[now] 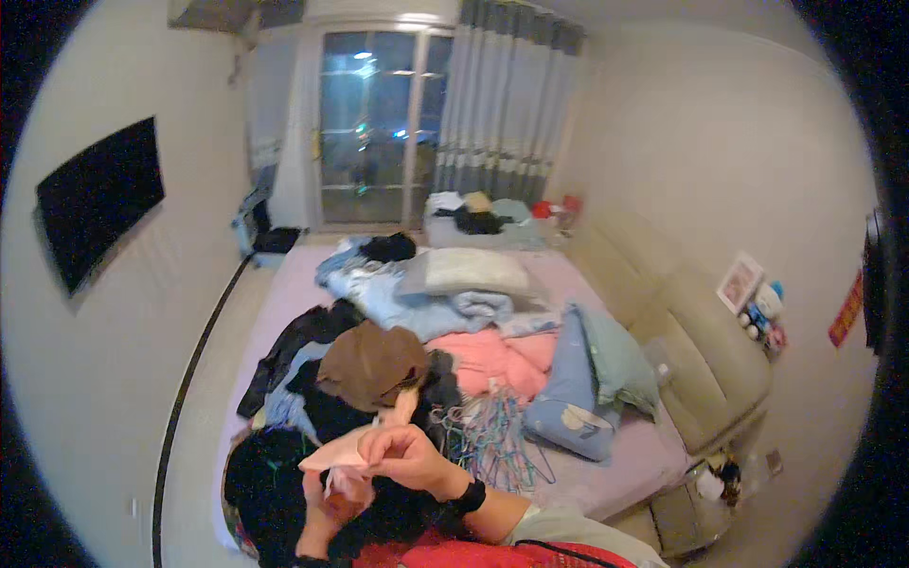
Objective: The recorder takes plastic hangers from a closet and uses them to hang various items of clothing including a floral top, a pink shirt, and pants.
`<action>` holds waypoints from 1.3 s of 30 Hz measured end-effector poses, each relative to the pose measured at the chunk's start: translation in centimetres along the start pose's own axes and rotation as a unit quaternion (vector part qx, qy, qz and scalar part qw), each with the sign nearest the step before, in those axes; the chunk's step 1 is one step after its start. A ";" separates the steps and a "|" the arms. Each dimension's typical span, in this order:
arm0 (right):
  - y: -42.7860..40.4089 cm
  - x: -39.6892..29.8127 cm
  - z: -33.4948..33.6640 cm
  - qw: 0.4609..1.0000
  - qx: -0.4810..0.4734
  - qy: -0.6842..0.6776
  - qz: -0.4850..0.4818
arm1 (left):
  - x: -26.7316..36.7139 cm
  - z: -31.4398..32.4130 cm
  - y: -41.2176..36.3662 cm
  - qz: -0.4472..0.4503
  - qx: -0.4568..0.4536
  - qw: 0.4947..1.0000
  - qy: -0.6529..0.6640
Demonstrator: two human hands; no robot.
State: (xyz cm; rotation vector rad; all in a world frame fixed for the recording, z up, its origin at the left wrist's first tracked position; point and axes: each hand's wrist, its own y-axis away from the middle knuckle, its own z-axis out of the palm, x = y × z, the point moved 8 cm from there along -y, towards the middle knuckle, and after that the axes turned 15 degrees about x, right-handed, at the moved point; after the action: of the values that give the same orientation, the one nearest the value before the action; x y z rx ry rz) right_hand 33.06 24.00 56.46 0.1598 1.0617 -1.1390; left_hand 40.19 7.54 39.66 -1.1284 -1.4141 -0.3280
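Low in the picture, my left hand (337, 497) grips a small pale pink cloth piece (334, 454) from below. My right hand (405, 458), with a black band at the wrist, pinches the same cloth at its right side. Just beyond the hands lies a brown garment (369, 362), with a pale peach strip of fabric (401, 408) between it and my right hand. Black clothing (270, 483) is heaped under and left of my hands. A tangle of coloured clothes hangers (497, 440) lies to the right.
The bed (625, 479) bears a coral blanket (490, 358), light blue bedding (383, 298), a cream pillow (476, 270), and blue (568, 419) and green (621, 362) pillows. A padded headboard (682, 348) stands right. A television (106, 199) hangs on the left wall.
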 end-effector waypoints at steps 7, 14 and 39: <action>5.3 -9.8 -2.4 0.994 0.043 -0.070 -0.067 | -0.4 6.2 4.8 0.075 -0.092 0.990 -0.074; 10.4 -14.4 -8.5 0.953 0.231 -0.117 -0.155 | -1.2 3.7 3.0 -0.292 -0.176 0.916 0.210; 13.4 2.7 -2.1 0.937 0.148 0.302 0.094 | 12.6 -3.4 -0.8 -0.301 -0.086 0.697 0.645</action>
State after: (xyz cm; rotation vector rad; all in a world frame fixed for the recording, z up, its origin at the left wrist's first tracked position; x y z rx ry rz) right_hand 42.48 29.69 48.15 0.8778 1.3669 -1.0934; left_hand 44.32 9.90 51.85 -0.2569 -0.3741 -1.4268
